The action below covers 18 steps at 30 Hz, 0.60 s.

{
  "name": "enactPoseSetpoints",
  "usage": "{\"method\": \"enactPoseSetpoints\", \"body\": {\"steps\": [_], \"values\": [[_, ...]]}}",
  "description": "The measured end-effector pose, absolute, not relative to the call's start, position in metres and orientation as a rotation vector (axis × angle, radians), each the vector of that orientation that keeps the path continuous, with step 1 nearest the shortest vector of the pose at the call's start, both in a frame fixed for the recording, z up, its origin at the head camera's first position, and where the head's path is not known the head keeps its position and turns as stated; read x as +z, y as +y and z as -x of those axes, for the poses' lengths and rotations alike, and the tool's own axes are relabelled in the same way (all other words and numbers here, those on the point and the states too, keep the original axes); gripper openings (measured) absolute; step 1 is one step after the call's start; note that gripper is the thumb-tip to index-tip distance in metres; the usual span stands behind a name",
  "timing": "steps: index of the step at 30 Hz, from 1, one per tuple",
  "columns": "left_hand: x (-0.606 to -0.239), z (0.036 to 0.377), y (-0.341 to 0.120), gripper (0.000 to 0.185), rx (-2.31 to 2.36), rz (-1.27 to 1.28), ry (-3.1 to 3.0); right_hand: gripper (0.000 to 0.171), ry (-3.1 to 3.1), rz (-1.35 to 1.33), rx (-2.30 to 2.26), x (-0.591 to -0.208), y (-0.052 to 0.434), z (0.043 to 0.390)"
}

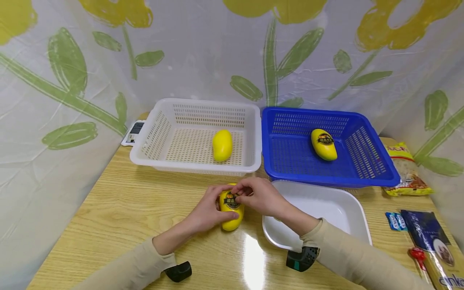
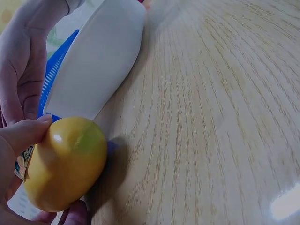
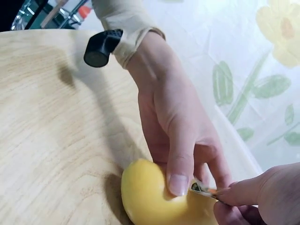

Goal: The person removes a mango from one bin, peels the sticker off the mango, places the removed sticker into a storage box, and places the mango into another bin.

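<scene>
My left hand (image 1: 214, 205) grips a yellow mango (image 1: 231, 209) that rests on the wooden table (image 1: 119, 205) in front of me. A dark sticker (image 1: 232, 199) sits on top of the mango. My right hand (image 1: 255, 195) pinches the sticker's edge with its fingertips. In the right wrist view the left hand (image 3: 180, 136) curls over the mango (image 3: 154, 199) while the right fingertips (image 3: 243, 194) nip the sticker (image 3: 202, 188). The left wrist view shows the mango's (image 2: 65, 164) rounded end under my left thumb (image 2: 26, 133).
At the back a white basket (image 1: 159, 133) holds a bare mango (image 1: 222, 145). Beside it a blue basket (image 1: 366, 153) holds a stickered mango (image 1: 324, 144). A white tray (image 1: 326, 209) lies under my right forearm. Food packets (image 1: 427, 237) lie at the right, a small scale (image 1: 133, 133) at the back left.
</scene>
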State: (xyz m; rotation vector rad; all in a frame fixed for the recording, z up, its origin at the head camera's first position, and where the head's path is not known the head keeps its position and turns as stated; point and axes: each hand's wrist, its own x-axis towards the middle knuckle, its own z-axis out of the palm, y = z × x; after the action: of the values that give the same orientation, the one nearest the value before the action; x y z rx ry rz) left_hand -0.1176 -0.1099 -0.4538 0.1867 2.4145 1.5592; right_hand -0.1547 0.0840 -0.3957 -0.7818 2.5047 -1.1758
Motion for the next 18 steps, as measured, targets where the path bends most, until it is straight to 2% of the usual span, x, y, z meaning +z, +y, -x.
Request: {"method": "enactPoseSetpoints", "body": {"steps": [5,9,18], "values": [[-0.453,0.116,-0.112,0.069,1.614,-0.205,2.396,0.012,2.544,0.743,-1.273,-0.376,0.104,0.152],[-0.453,0.116,-0.113,0.066,1.635,-0.319,2.399,0.014,2.53,0.654,-1.305,-0.361,0.135,0.149],[-0.457,0.111,-0.116,0.06,1.643,-0.384,2.403,0.022,2.447,0.466,-1.263,-0.364,0.205,0.144]]}}
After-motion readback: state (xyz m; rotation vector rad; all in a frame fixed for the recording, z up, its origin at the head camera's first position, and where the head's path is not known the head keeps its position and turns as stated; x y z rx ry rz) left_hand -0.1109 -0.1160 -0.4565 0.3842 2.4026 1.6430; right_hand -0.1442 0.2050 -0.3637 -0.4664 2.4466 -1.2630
